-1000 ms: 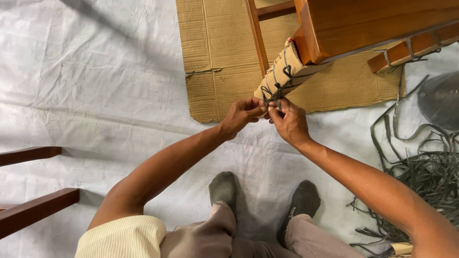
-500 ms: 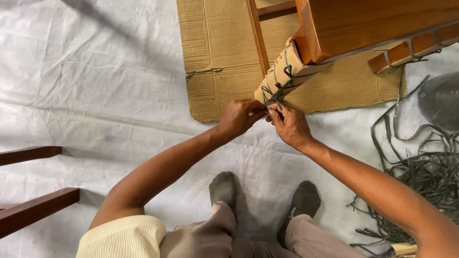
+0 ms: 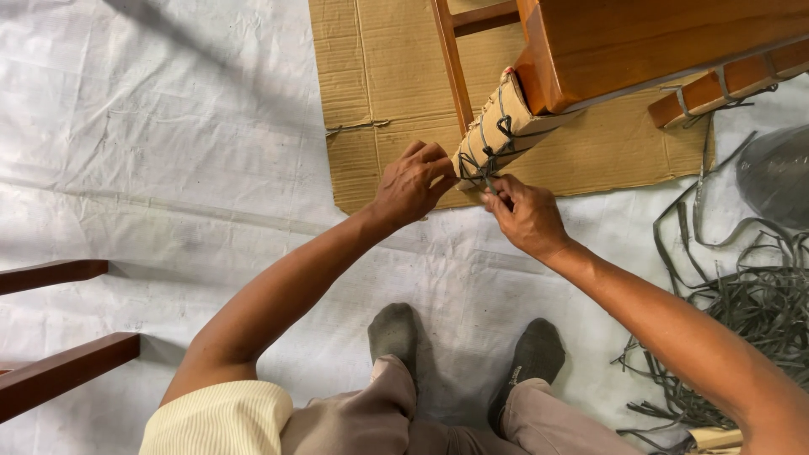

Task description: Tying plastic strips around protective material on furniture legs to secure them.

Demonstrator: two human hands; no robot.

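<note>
The person sits over a white sheet (image 3: 152,168) on the floor and works at the end of a furniture leg (image 3: 497,126) that is wrapped in brown cardboard. A dark strap (image 3: 493,156) runs around this wrapping in several turns and crosses near its lower end. The left hand (image 3: 413,181) rests curled against the left side of the wrapped end, the fingers bent and pressing on the cardboard. The right hand (image 3: 527,215) is closed to a pinch, and it holds the loose end of the strap just under the wrapped leg. The step in hand seems to be the tying of the strap (a knot is probably being pulled tight); the next move would ask for a firm pull while the other hand keeps the wrapping from slipping.

The wrapped leg belongs to a brown wooden piece (image 3: 657,42) at the far right, which lies over a flat sheet of cardboard (image 3: 379,93). A heap of loose dark straps (image 3: 758,303) lies at the right. Two wooden rails (image 3: 59,371) show at the near left. No label or sign can be seen.
</note>
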